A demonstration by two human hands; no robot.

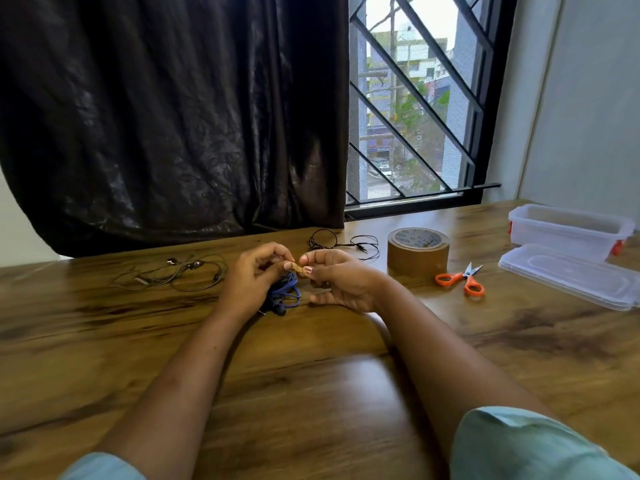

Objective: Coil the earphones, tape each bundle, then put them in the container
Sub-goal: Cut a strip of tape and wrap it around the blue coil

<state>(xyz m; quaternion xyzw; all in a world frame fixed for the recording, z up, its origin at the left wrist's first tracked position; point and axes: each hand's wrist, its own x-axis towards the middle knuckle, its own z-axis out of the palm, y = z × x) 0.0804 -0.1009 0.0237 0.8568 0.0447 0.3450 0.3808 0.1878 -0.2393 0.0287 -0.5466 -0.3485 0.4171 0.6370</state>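
Observation:
A coiled blue earphone bundle [284, 294] hangs under my left hand [254, 277], which grips it just above the table. A small strip of brown tape [298, 268] is pinched between the fingertips of my right hand [337, 280] and my left thumb, right at the top of the bundle. Grey earphones [183, 271] lie loose to the left. Thin black earphones [341, 243] lie loose behind my hands. The brown tape roll [418, 252] stands to the right. The clear open container [568, 228] sits at the far right, with its lid [571, 275] lying flat in front of it.
Orange-handled scissors [462, 279] lie between the tape roll and the lid. A dark curtain [173, 116] hangs behind the wooden table [311, 375], and a barred window [415, 98] is at the back right.

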